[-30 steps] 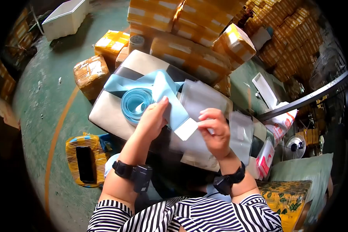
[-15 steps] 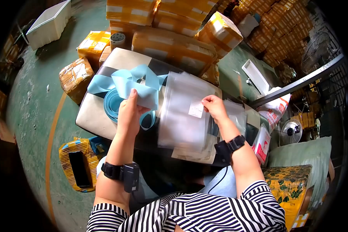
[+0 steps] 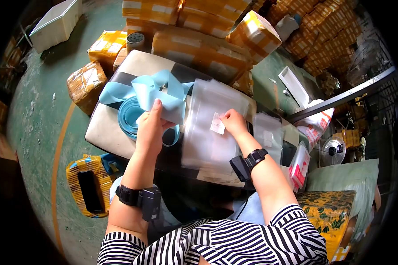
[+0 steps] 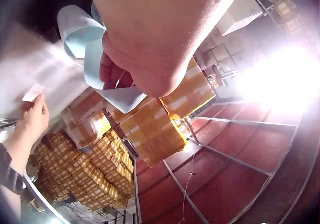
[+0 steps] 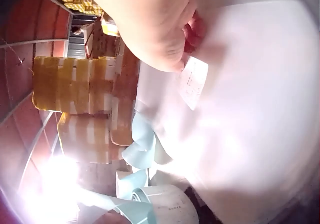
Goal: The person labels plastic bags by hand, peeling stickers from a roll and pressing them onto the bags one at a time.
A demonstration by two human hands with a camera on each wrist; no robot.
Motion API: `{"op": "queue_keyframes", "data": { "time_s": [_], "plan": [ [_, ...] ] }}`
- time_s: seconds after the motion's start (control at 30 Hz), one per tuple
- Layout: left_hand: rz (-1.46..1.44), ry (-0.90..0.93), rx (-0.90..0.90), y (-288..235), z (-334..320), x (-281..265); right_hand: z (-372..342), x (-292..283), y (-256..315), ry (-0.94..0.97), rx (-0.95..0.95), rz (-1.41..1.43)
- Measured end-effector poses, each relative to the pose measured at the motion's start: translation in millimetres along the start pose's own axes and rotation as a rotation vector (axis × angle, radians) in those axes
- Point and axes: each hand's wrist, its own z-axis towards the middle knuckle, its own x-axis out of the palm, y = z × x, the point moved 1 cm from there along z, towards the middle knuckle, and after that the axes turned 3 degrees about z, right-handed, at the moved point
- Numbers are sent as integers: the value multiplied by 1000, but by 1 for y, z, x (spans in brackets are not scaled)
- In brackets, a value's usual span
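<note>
My left hand (image 3: 149, 130) grips a light blue ribbon-like strip (image 3: 170, 106), thumb on top, and loops of it rise past the fingers. Beside that hand, the rest of the strip lies in a coiled roll (image 3: 126, 118) on the padded surface. My right hand (image 3: 235, 122) pinches a small white printed label (image 3: 217, 123) by its edge. The label is over a stack of clear plastic bags (image 3: 203, 148); in the right wrist view the label (image 5: 194, 83) hangs from thumb and fingers close over the pale plastic.
Both hands work over a black-and-cream padded surface (image 3: 102, 132). More clear bags (image 3: 269, 141) lie at its right end. Taped cartons (image 3: 199, 51) stand behind it. A phone (image 3: 89, 191) rests on a taped bundle at left, and a metal bar (image 3: 340, 95) crosses at right.
A second ago the white label was at the blue strip's end. The right hand has drawn it away rightward over the bags, then shifted slightly left; the left hand moved left with the strip.
</note>
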Motion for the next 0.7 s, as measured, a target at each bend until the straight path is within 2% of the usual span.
{"op": "queue_keyframes", "data": {
  "time_s": [0.13,0.23,0.33,0.37,0.47,0.5,0.53,0.6,0.7],
  "plan": [
    [-17,20,-3,4,3,-2,-15,-20,16,-79,25,-223],
    [-19,10,3,2,1,-2,-16,-6,-9,-209,-366,-19],
    [9,38,22,2,-1,0,-57,36,-5,-342,-517,-429],
    [6,48,15,2,0,1,-60,38,-6,-311,-512,-357],
    [-4,39,5,5,-1,-4,-52,10,-10,-194,-358,-247],
    [-7,25,11,4,1,-6,-43,15,-31,-450,-261,-127],
    [-10,12,15,4,2,-7,-50,-9,-23,-459,-53,-129],
    [-24,-13,39,-1,-2,-1,-53,-12,-39,-251,178,-192],
    [-25,6,31,1,-1,4,-53,-11,-51,-127,292,0]
  ]
}}
